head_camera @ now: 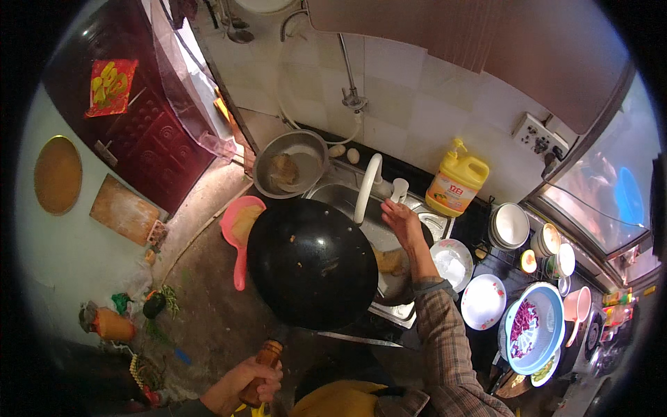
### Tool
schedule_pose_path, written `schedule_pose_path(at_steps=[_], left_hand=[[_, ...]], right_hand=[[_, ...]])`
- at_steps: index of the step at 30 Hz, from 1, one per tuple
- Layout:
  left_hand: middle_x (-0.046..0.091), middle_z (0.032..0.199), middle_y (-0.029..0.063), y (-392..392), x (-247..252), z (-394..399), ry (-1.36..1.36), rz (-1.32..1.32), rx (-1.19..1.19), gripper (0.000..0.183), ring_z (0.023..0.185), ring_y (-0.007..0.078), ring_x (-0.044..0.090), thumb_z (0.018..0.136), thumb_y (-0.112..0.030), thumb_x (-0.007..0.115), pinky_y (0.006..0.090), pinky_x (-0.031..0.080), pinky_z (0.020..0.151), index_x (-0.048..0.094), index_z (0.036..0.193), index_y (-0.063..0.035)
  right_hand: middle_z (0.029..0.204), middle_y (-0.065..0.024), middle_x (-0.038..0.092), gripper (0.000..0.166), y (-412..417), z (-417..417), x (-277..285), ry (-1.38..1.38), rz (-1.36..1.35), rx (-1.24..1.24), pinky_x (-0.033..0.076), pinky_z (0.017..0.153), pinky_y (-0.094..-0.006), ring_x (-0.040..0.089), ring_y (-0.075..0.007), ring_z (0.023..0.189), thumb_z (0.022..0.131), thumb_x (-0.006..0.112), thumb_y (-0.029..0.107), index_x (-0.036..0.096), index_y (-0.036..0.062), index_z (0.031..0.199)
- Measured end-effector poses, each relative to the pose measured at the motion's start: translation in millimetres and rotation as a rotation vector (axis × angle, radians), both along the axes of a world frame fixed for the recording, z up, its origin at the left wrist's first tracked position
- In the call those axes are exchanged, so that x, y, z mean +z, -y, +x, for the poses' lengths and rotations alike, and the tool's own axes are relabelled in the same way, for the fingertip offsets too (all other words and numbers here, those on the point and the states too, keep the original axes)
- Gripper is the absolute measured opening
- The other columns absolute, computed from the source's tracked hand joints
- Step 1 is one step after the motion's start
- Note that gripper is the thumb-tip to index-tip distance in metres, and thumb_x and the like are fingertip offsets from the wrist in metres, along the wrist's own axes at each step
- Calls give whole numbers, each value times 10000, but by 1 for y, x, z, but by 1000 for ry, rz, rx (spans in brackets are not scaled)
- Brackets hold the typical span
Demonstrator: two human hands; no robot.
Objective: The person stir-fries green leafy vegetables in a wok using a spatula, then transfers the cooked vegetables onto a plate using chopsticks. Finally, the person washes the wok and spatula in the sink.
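Observation:
A large black wok (312, 266) is held over the left part of a steel sink (333, 194), with a few small food bits on its dark surface. My left hand (250, 383) is closed around the brown wooden handle (268, 357) at the wok's near side. My right hand (404, 221) reaches across the sink to the white tap lever (399, 186), beside the curved white spout (369, 182). Whether its fingers grip the lever is hard to see. Below my right wrist, a brownish scrubber-like item (390, 261) shows partly in the sink.
Left of the wok are a metal basin (263, 174) and a pink ladle (240, 260). A yellow detergent bottle (458, 180) stands behind the sink. White plates (483, 302), stacked bowls (510, 224) and a blue colander (547, 333) crowd the right counter. A knife (359, 340) lies along the front edge.

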State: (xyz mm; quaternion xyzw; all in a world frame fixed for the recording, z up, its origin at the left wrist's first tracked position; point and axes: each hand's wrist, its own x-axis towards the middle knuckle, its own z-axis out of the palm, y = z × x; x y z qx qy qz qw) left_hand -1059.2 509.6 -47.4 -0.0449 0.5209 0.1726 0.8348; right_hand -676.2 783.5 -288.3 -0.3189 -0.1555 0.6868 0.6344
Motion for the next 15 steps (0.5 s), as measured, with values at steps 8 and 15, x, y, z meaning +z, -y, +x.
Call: schedule_pose_path(at_steps=[8,15], left_hand=[[445,635,30,-52,-18,1,22,27,-111,106,496,134,411,897,-68,587,294,329,444,520,979,-64],[437,629,21,-95,-26,3,-61,-29,-243,116,508,119,417,884,-57,607,286,351,448,527,963,-83]], right_hand=[[1080,-160,673,540,55,-14,-123,2045,233,686,506,854,-473,616,-404,1035,776,686,249,553,92,1275],[1049,-217,652,866,64,-9,-115,1800,-523,447,522,750,-454,658,-365,916,761,729,309,254,11,1421]])
